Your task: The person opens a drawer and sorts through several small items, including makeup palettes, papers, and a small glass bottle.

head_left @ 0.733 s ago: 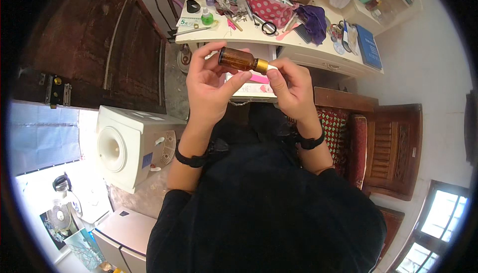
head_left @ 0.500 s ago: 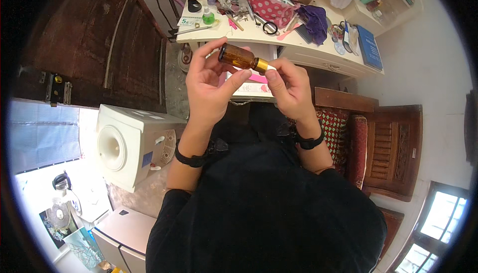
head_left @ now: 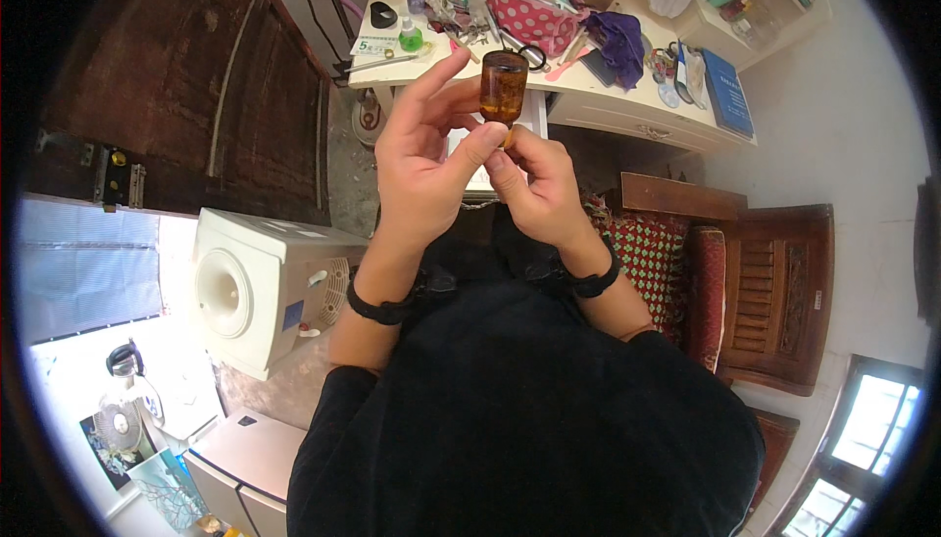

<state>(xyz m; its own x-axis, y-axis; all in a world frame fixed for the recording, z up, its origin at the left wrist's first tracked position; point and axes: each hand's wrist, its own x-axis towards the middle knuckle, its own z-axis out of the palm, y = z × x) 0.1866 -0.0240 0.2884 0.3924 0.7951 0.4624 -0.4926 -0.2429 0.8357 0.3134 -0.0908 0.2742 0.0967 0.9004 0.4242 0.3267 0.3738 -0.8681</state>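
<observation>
An amber glass dropper bottle (head_left: 503,88) is held upside down in front of me, its base pointing up and away. Liquid shows through the brown glass. My left hand (head_left: 427,157) has its thumb against the bottle's neck end, with the index finger raised and other fingers behind the bottle. Closed around the cap end is my right hand (head_left: 539,182), thumb and fingers pinching it. Most of the gold collar and the white top are covered by my fingers. Below the bottle is an open drawer (head_left: 534,111) of the white desk.
The white desk (head_left: 588,96) carries a pink polka-dot pouch (head_left: 520,13), a green bottle (head_left: 410,37), a purple cloth (head_left: 619,47) and a blue book (head_left: 726,93). A white appliance (head_left: 265,282) stands at left; a wooden chair (head_left: 769,297) is on the right.
The bottle has swung from lying sideways to upside down, base up. My right hand has moved left and lower, closer to my left hand.
</observation>
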